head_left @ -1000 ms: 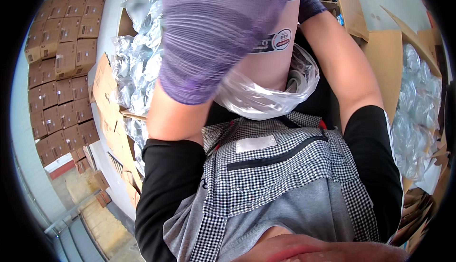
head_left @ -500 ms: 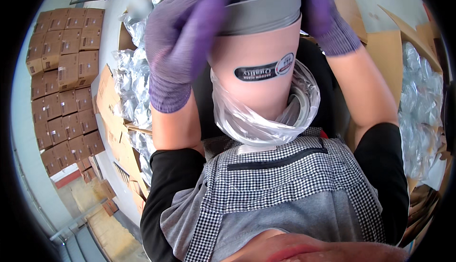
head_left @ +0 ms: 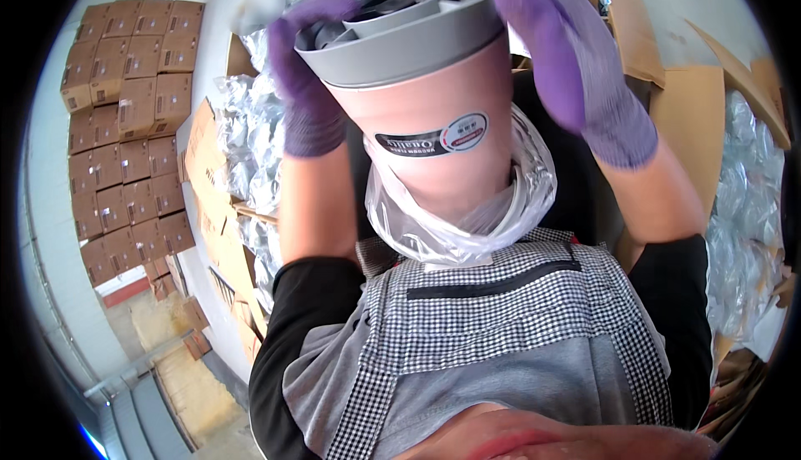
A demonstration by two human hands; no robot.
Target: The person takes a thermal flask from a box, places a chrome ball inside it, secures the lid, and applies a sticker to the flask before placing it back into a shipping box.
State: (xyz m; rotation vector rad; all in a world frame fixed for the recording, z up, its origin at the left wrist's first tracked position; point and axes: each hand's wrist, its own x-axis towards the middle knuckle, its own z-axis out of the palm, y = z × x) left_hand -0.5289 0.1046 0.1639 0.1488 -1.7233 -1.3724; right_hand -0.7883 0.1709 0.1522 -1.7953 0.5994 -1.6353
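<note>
A pink vacuum flask is held tilted in front of my chest, its wide grey end away from me, showing a recess with rings inside. Its dark oval label appears upside down. Purple knit gloves cover both hands. My left hand has its fingers curled over the left of the grey rim. My right hand grips the right side of that rim, fingers reaching over the top. A clear plastic bag is bunched around the flask's narrower end, near my apron, and partly hides it.
Stacked brown cartons stand along the left wall. Open boxes of items in clear plastic lie left of me, and more plastic-wrapped items sit in a carton on the right.
The flask has turned and tilted, so more of the grey end's recess shows. My left hand has slid off its front to the left rim; my right hand has come round the right side.
</note>
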